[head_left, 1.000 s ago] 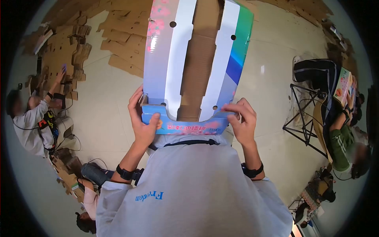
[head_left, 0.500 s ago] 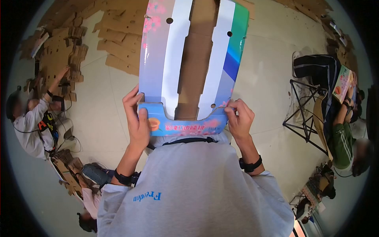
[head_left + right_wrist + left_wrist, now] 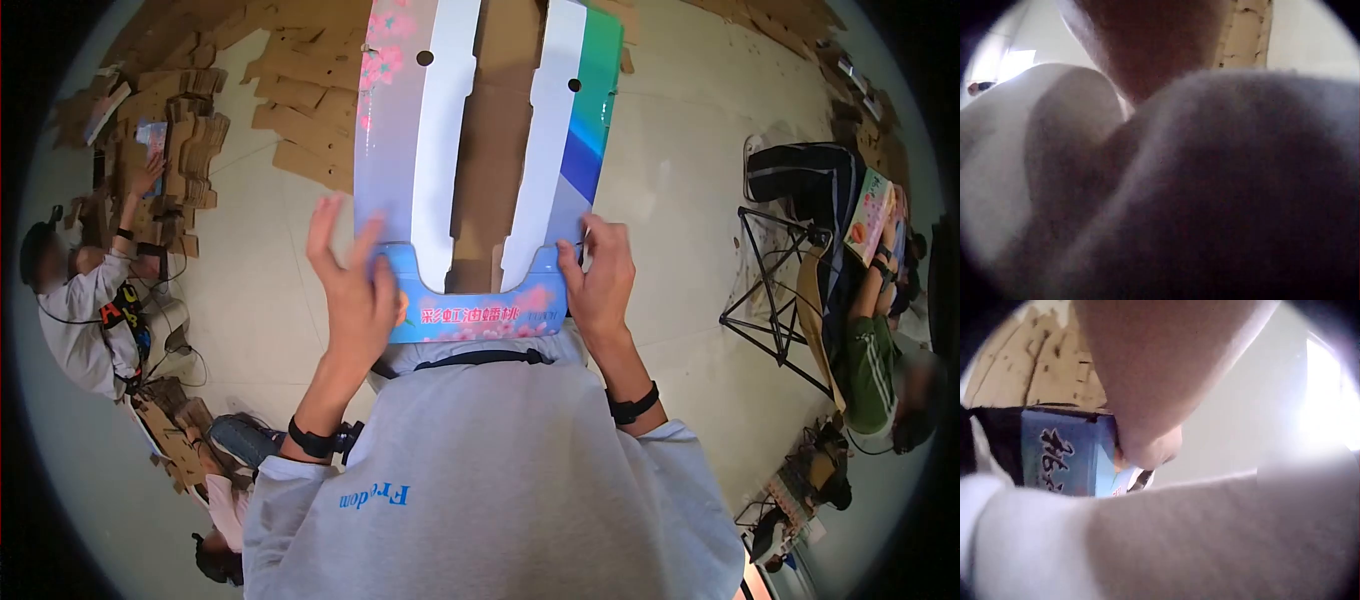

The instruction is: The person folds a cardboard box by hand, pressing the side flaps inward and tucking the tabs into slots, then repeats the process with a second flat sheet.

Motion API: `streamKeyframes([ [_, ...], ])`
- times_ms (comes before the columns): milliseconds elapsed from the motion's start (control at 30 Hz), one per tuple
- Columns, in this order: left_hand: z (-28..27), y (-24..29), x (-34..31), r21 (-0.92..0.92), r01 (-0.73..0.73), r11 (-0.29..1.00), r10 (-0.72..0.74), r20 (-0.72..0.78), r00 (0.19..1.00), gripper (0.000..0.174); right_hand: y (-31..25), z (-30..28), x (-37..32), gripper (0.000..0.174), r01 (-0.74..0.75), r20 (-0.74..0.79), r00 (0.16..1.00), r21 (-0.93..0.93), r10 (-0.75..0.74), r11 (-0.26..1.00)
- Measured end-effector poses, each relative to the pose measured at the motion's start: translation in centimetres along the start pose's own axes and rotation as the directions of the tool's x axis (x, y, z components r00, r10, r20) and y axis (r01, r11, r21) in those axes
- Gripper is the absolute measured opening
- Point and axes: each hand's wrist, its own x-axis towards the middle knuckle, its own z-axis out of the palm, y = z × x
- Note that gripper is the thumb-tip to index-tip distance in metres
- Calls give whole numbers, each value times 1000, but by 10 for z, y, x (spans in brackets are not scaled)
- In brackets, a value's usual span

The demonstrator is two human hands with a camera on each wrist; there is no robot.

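Against the 7 o'clock corner of the printed carton (image 3: 480, 150), the left hand (image 3: 355, 290) presses flat, fingers splayed and straight; the right hand (image 3: 597, 280) curls around the edge at 5 o'clock. The carton stands upright before the person's chest (blue lettered flap lowest), reaching toward 12 o'clock. Flat cardboard sheets (image 3: 300, 90) litter the floor (image 3: 680, 180) toward 11 o'clock; a black folding stand (image 3: 765, 290) sits at 3 o'clock.
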Motion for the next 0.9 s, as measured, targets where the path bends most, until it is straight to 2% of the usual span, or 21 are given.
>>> streamKeyframes([
  [33,-11,5,10,233,-172,957,154,94,984,43,-7,-3,4,31,79,-41,996,-84,-83,993],
  [133,-9,19,41,98,-497,862,452,292,843,34,-21,-4,18,25,410,18,910,125,-415,904],
  [167,-7,27,52,68,-520,852,482,286,828,23,-29,0,25,18,454,53,885,122,-462,883],
  [200,-4,26,59,61,-569,820,524,320,789,19,-36,4,32,12,496,88,857,123,-507,860],
  [267,1,21,70,49,-664,746,599,386,702,14,-39,8,38,13,534,192,817,105,-544,839],
  [367,-2,21,63,-128,-725,676,725,293,624,17,-33,-6,35,18,622,211,736,164,-644,765],
  [433,9,21,45,-122,-694,709,692,307,653,18,-32,-14,28,20,668,247,678,184,-692,721],
  [467,17,19,39,-119,-674,729,672,311,672,20,-26,-9,30,19,659,246,681,205,-690,724],
  [533,27,16,39,-54,-698,714,669,346,658,20,-15,3,33,16,644,244,682,248,-690,724],
  [600,27,13,42,-37,-701,712,666,352,658,18,-13,-2,40,14,515,143,796,350,-588,783],
  [633,24,15,44,-83,-665,742,653,311,690,17,-14,-6,46,14,451,96,844,406,-528,795],
  [700,14,22,52,-177,-597,783,622,229,748,17,-14,-14,71,22,312,80,930,337,-357,888],
  [733,8,22,63,-148,-559,816,578,181,795,22,-15,-19,86,27,232,68,962,305,-264,924],
  [800,-7,20,93,-105,-467,878,476,89,875,37,-21,-28,130,43,206,48,974,215,-221,954],
  [867,-13,12,141,129,-370,920,381,-74,922,48,-20,-23,172,48,278,-22,960,152,-278,949],
  [900,-9,4,163,127,-296,947,311,-118,943,49,-20,-19,189,51,314,-57,949,116,-310,942],
])
